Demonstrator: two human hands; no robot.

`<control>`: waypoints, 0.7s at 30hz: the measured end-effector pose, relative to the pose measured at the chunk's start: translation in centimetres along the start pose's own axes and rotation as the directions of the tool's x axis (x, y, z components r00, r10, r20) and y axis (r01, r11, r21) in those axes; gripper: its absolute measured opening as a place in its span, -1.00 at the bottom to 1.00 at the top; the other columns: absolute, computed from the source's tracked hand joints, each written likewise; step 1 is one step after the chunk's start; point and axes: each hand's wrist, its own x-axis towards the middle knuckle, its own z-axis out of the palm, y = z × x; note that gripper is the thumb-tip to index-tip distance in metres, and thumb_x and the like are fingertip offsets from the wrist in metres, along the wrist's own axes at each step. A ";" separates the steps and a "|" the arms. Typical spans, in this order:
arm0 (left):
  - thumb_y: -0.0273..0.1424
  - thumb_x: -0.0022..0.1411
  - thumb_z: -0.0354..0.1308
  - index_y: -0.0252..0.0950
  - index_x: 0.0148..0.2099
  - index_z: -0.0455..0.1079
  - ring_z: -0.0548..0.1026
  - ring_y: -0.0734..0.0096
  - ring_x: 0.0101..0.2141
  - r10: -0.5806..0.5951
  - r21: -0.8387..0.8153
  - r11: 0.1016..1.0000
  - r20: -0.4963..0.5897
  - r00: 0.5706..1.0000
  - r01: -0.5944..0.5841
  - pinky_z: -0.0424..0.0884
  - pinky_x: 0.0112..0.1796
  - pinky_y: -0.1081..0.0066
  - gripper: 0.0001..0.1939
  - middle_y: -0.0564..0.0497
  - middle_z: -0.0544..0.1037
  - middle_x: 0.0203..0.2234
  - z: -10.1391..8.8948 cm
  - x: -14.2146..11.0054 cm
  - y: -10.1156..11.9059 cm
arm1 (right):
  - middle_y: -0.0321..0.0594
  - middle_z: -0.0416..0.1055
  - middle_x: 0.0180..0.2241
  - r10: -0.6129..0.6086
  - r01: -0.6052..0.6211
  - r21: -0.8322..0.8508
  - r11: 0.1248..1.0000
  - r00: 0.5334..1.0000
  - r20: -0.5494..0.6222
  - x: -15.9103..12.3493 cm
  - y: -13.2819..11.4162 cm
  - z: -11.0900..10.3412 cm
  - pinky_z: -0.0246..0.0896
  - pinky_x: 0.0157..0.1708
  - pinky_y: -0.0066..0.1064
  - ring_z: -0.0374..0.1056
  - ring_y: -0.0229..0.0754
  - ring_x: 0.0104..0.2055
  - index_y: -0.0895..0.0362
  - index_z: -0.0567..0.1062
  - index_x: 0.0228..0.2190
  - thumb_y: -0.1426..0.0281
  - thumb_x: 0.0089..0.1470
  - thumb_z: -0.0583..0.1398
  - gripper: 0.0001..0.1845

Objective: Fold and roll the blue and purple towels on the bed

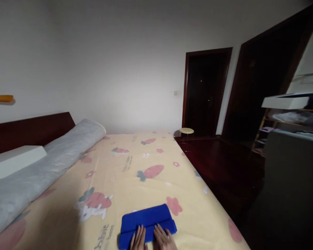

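Note:
A blue folded cloth [147, 217] lies flat on the patterned yellow bed sheet [130, 198], close to me at the bottom of the view. One fold line runs across it from side to side. My left hand [139, 239] rests on the near flap with its fingers stretched out flat. Beside it, my right hand [164, 238] presses on the same flap, fingers extended and a little spread. Both wrists are cut off by the lower frame edge.
A rolled grey quilt [65, 152] runs along the bed's left side, with a white box [18, 159] by the dark headboard [28, 130]. Past the bed's right edge are a round stool [186, 131], a dark cabinet [289, 180] and a shelf rack [263, 128].

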 end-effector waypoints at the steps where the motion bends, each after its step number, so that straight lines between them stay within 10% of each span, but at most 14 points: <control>1: -0.40 0.19 -0.06 -0.03 0.29 0.13 0.30 0.23 0.20 -0.015 -0.036 0.999 0.038 0.999 0.016 0.36 0.13 0.20 -0.39 0.10 0.26 0.23 -0.5 -0.6 0.3 | -0.25 0.40 0.09 0.038 -0.038 0.008 0.999 0.999 0.019 -0.5 -0.1 -0.8 0.22 -0.02 -0.36 0.39 -0.11 0.06 0.02 0.26 0.21 0.47 0.09 0.04 -0.38; 5: -0.46 0.18 -0.08 -0.03 0.35 0.01 0.14 0.27 0.29 -0.050 -0.139 0.988 0.120 0.991 0.067 0.23 0.22 0.16 -0.31 0.12 0.11 0.31 -3.8 -2.8 -0.6 | -0.19 0.26 0.20 0.176 -0.181 0.023 0.983 0.976 0.126 -2.0 0.8 -4.4 0.09 0.09 -0.26 0.25 -0.06 0.19 0.04 0.15 0.26 0.44 0.15 0.02 -0.37; 10: -0.55 0.14 -0.11 -0.17 0.30 0.17 0.24 0.33 0.24 -0.158 -0.104 0.983 -0.088 0.983 0.149 0.28 0.19 0.20 -0.34 0.04 0.27 0.27 -5.4 -3.9 -1.8 | -0.13 0.37 0.13 0.305 -0.318 0.043 0.947 0.932 0.195 -0.4 1.0 -6.7 0.02 0.09 -0.19 0.27 -0.03 0.16 0.05 0.33 0.14 0.40 0.22 0.03 -0.54; 21: -0.51 0.12 -0.04 -0.20 0.07 0.43 0.35 0.28 0.13 -0.353 0.148 0.930 0.108 0.930 0.336 0.11 0.16 0.23 -0.52 -0.03 0.53 0.05 -9.1 2.1 0.0 | -0.14 0.52 -0.26 0.474 -0.535 0.052 0.843 0.785 0.399 7.1 1.3 -7.8 -0.08 0.12 -0.15 0.35 -0.02 -0.09 0.14 0.53 -0.31 0.45 0.02 0.15 -0.82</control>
